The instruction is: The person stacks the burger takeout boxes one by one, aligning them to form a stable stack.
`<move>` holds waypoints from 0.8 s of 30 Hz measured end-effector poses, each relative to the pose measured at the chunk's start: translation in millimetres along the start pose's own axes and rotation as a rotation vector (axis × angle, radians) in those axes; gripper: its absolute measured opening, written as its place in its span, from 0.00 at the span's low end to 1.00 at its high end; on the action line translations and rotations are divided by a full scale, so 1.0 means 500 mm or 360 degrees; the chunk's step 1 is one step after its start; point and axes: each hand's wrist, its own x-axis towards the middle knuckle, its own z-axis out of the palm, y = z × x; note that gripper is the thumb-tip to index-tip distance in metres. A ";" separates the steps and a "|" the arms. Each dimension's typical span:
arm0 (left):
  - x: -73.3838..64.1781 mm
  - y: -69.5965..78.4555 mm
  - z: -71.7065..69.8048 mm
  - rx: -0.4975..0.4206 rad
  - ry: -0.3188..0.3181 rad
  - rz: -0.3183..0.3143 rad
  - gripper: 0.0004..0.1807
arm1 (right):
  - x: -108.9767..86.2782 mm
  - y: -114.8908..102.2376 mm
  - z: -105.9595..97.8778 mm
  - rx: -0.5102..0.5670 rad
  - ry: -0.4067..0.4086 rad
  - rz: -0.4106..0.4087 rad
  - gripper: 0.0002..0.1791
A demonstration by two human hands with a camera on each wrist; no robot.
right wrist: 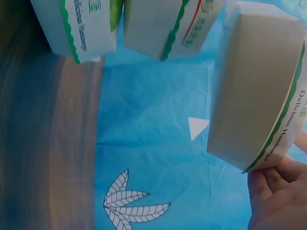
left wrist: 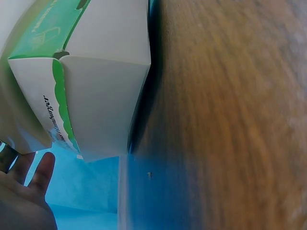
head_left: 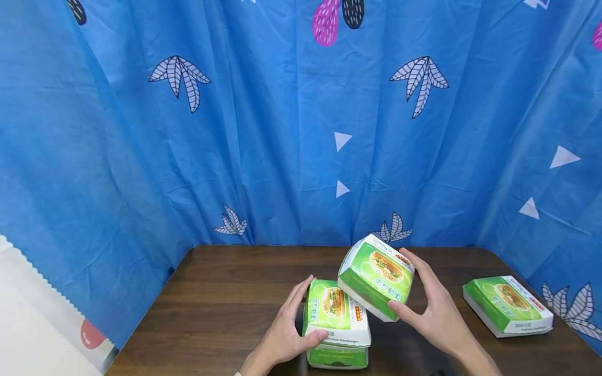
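My left hand (head_left: 289,334) grips a green and white hamburger box (head_left: 331,308) by its sides, thumb on the near edge. Directly beneath it is a second hamburger box (head_left: 337,358), which stands on the table in the left wrist view. My right hand (head_left: 435,313) holds a third hamburger box (head_left: 376,277) up in the air, tilted, with thumb and fingers on opposite edges. This raised box overlaps the right corner of the left-hand box in the head view. From the right wrist, the raised box (right wrist: 259,86) shows a gap from the other two.
Another hamburger box (head_left: 510,305) lies on the right side of the dark wooden table (head_left: 226,292). A blue patterned curtain (head_left: 282,130) hangs behind the table and along its sides. Pale cloth (head_left: 37,313) shows at the lower left.
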 end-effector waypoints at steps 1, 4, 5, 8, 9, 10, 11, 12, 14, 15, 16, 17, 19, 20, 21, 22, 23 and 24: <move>0.000 -0.001 0.000 0.0000 0.0001 0.0012 0.53 | -0.001 -0.002 0.002 0.0000 -0.0011 -0.0022 0.56; 0.001 0.000 -0.001 -0.0011 -0.0005 0.0007 0.53 | -0.004 -0.008 0.008 -0.0006 -0.0036 -0.0073 0.57; 0.001 0.000 -0.001 -0.0017 -0.0008 0.0000 0.53 | -0.005 -0.009 0.010 -0.0010 -0.0038 -0.0086 0.57; 0.002 0.002 -0.001 -0.0030 -0.0015 -0.0010 0.53 | -0.006 -0.011 0.015 0.0017 -0.0044 -0.0125 0.56; 0.002 0.002 -0.001 -0.0030 -0.0017 -0.0017 0.53 | -0.006 -0.011 0.017 0.0035 -0.0047 -0.0139 0.56; 0.002 0.002 -0.001 -0.0029 -0.0018 -0.0018 0.53 | -0.006 -0.011 0.018 0.0056 -0.0053 -0.0149 0.55; 0.002 0.002 -0.001 -0.0024 -0.0016 -0.0012 0.53 | -0.007 -0.011 0.020 0.0072 -0.0059 -0.0158 0.55; 0.002 0.002 -0.001 -0.0019 -0.0015 -0.0007 0.53 | -0.007 -0.011 0.021 0.0087 -0.0066 -0.0170 0.54; 0.002 0.002 -0.001 -0.0014 -0.0013 -0.0003 0.53 | -0.007 -0.010 0.023 0.0113 -0.0082 -0.0188 0.53; 0.002 0.002 -0.001 -0.0013 -0.0013 -0.0003 0.53 | -0.007 -0.011 0.024 0.0118 -0.0090 -0.0187 0.52; 0.001 0.003 -0.001 -0.0016 -0.0015 -0.0005 0.53 | -0.007 -0.012 0.025 0.0115 -0.0096 -0.0187 0.52; 0.001 0.003 -0.001 -0.0022 -0.0018 -0.0012 0.53 | -0.008 -0.012 0.026 0.0111 -0.0101 -0.0184 0.52; 0.001 0.004 -0.001 -0.0037 -0.0027 -0.0033 0.53 | -0.008 -0.014 0.028 0.0122 -0.0108 -0.0178 0.52; 0.001 0.005 -0.001 -0.0042 -0.0032 -0.0045 0.53 | -0.008 -0.014 0.029 0.0141 -0.0114 -0.0176 0.51; 0.001 0.006 -0.002 -0.0044 -0.0037 -0.0053 0.53 | -0.008 -0.015 0.030 0.0167 -0.0121 -0.0177 0.51; 0.001 0.006 -0.002 -0.0044 -0.0041 -0.0059 0.53 | -0.007 -0.015 0.032 0.0202 -0.0129 -0.0182 0.51; 0.000 0.007 -0.002 -0.0043 -0.0042 -0.0059 0.53 | -0.007 -0.016 0.033 0.0231 -0.0137 -0.0198 0.50; 0.000 0.008 -0.002 -0.0041 -0.0044 -0.0058 0.53 | -0.007 -0.016 0.035 0.0258 -0.0145 -0.0218 0.49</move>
